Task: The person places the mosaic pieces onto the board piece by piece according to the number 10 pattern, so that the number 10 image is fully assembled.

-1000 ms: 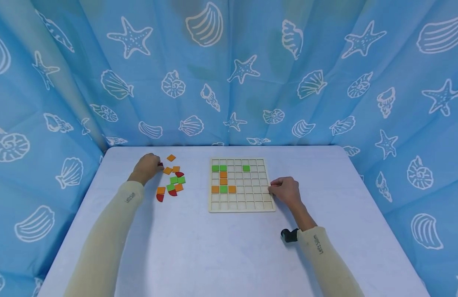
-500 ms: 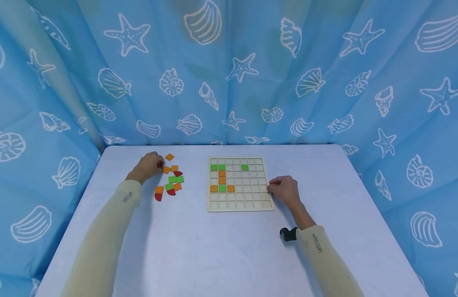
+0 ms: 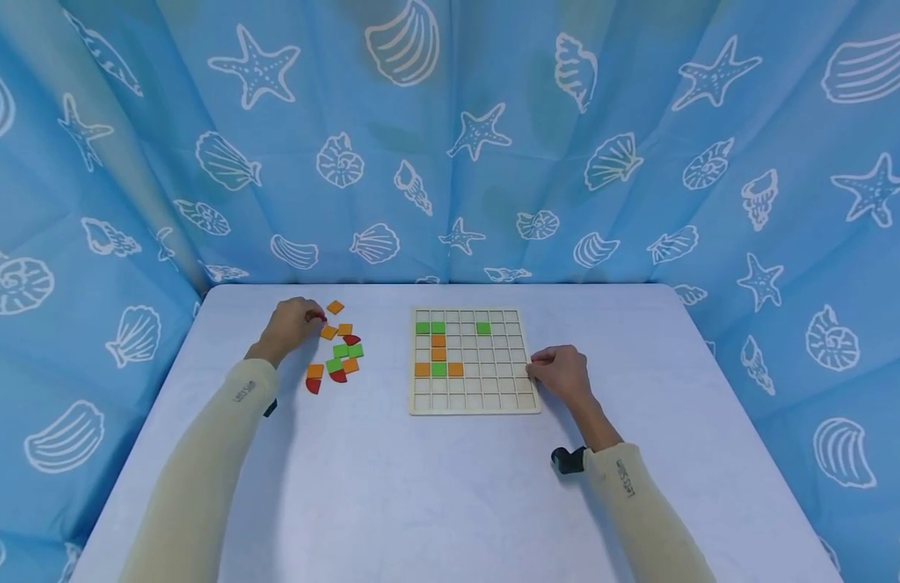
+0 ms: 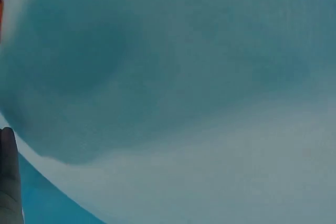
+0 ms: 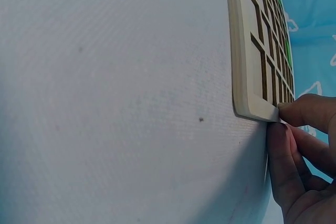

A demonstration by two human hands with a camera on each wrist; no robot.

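At the table's far left, my left hand (image 3: 289, 325) pinches a small red piece (image 3: 317, 317) between thumb and fingers; its full shape is covered. Just right of that hand lie loose orange tiles (image 3: 329, 333), green tiles (image 3: 340, 351) and red quarter-round tiles (image 3: 313, 386). A wooden grid board (image 3: 493, 401) lies flat at the middle, with several green and orange square tiles set in its cells. My right hand (image 3: 564, 372) holds the board's right edge, thumb and finger pinching the rim (image 5: 262, 109). In the left wrist view only one finger (image 4: 8, 177) shows.
A white cloth (image 3: 406, 494) covers the table. Blue curtains (image 3: 450, 202) with shell and starfish prints stand behind it and at both sides. A black wrist device (image 3: 569, 461) sticks out from the right sleeve.
The red piece has come more into sight at my left fingertips, which have shifted slightly to the right. My right hand and the board stay where they were.
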